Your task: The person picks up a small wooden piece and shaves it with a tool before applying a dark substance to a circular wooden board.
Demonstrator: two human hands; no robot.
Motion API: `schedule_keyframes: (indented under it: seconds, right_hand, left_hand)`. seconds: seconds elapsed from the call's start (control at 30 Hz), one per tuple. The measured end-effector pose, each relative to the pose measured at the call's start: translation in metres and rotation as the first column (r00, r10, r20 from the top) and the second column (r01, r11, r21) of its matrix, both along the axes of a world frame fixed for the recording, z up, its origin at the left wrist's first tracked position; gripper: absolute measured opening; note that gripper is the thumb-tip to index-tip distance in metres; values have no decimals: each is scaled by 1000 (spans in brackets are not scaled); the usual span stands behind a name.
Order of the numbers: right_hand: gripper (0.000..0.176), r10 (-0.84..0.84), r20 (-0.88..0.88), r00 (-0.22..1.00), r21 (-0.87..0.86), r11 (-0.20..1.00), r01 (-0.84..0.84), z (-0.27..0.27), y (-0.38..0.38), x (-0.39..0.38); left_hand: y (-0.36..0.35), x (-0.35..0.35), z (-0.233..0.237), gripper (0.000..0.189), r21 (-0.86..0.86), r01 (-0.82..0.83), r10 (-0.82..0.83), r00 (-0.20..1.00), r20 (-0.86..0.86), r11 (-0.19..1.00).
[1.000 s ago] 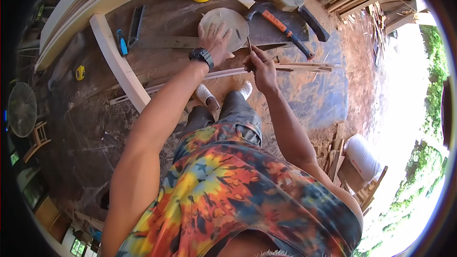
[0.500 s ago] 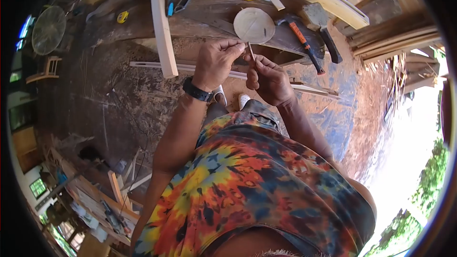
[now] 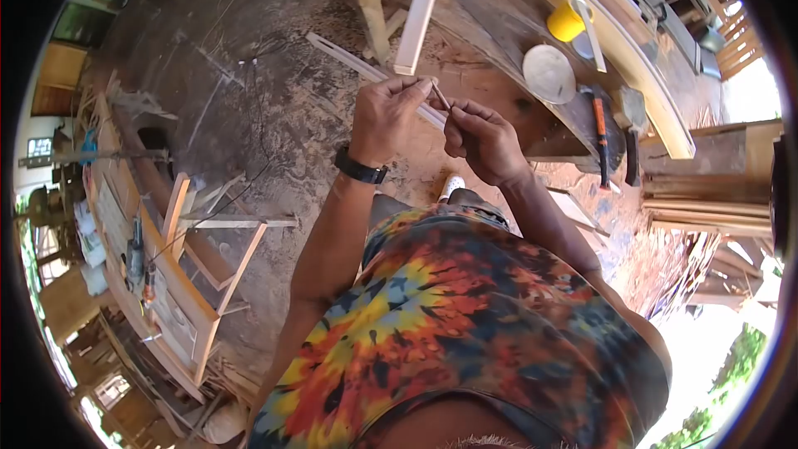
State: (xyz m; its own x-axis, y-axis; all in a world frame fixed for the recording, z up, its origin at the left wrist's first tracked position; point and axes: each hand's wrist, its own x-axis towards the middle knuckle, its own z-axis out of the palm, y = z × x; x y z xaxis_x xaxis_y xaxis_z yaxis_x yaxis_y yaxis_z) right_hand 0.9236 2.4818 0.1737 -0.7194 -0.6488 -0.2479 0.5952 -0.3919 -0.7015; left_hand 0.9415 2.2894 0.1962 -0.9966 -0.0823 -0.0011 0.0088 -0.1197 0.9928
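My left hand (image 3: 384, 119), with a black watch on its wrist, is closed in a pinch at one end of a thin brown stick (image 3: 440, 99). The other end of the stick is between the fingers of my right hand (image 3: 486, 140), also closed. Both hands are in front of my body, above the floor. Just above my left hand is the end of a pale wooden bar (image 3: 422, 12). A round pale disc (image 3: 549, 74) lies on the workbench to the right of the hands.
On the workbench (image 3: 490, 23) are a yellow container (image 3: 567, 21), an orange-handled hammer (image 3: 600, 120) and a mallet (image 3: 631, 112). A curved wooden frame (image 3: 611, 25) runs along it. At left stands another wooden frame (image 3: 195, 303) with tools. Wooden boards (image 3: 706, 199) are stacked at right.
The view has turned, and the workbench with its tools now appears further right. More of the left frame shows. Both hands still hold the stick, close together.
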Motion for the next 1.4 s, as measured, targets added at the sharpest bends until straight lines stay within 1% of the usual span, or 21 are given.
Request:
schedule_keyframes:
  seconds: [0.07,0.13,0.27,0.33,0.37,0.43,0.47,0.53,0.57,0.63,0.77,0.83,0.93,0.97,1.03,1.07,1.13,1.17,1.23,1.37,1.4]
  right_hand:
    - [32,36,-19,999,7,999,-36,1,-24,5]
    - [31,36,-77,996,110,994,-27,3,-51,13]
    - [32,75,-164,984,187,981,-44,12,-113,28]
    - [33,59,-253,966,244,970,5,16,-148,38]
    - [33,85,-255,963,253,967,-18,17,-164,42]
    - [31,74,-359,930,271,962,28,18,-199,51]
    - [31,94,-361,928,269,963,7,19,-216,55]
    - [28,144,-484,863,373,926,54,20,-246,64]
    - [28,156,-483,862,372,927,41,21,-259,68]
    - [27,193,-575,795,408,910,74,28,-283,77]
    - [27,306,-625,718,468,883,31,39,-323,90]
    - [27,331,-640,694,447,894,-14,37,-343,95]
    - [25,401,-608,686,459,882,-109,39,-370,98]
    - [25,420,-604,677,461,877,-133,43,-379,99]
    - [25,476,-625,618,478,860,-179,51,-395,102]
    - [24,487,-604,631,465,858,-216,48,-402,101]
    - [24,504,-624,597,459,855,-242,47,-419,97]
    - [24,510,-646,569,456,855,-248,46,-427,95]
    - [24,522,-650,552,451,850,-273,42,-444,88]
    - [25,524,-656,542,416,851,-320,30,-480,65]
    - [25,523,-657,543,406,852,-331,27,-490,56]
  left_hand:
    - [-23,13,-3,26,-18,-47,47,998,-38,999]
    - [-48,28,-4,26,-81,-148,146,989,-31,986]
    - [-105,56,-1,24,-47,-233,229,971,-69,971]
    - [-132,74,6,21,106,-289,296,953,-61,951]
    - [-147,82,3,21,116,-312,321,945,-61,943]
    - [-178,96,-2,18,245,-347,361,932,-16,905]
    - [-193,104,-2,18,243,-366,382,924,-18,898]
    - [-217,119,2,17,339,-416,441,898,4,844]
    - [-229,126,4,17,338,-428,453,892,5,838]
    - [-248,140,8,17,428,-442,476,879,32,788]
    - [-277,166,8,19,427,-561,601,798,51,709]
    - [-291,182,7,22,472,-537,600,800,21,699]
    - [-308,205,8,24,539,-552,655,756,0,637]
    - [-313,210,7,24,539,-569,673,739,5,621]
    - [-324,218,5,27,500,-604,701,714,-9,621]
    - [-329,220,5,27,494,-619,714,700,-6,610]
    - [-339,223,6,28,401,-690,753,658,2,602]
    - [-344,223,6,28,395,-704,765,644,5,591]
    - [-355,221,5,28,315,-754,795,607,-1,576]
    - [-381,206,9,28,249,-803,830,557,-12,542]
    - [-389,199,8,28,194,-824,841,542,-5,532]
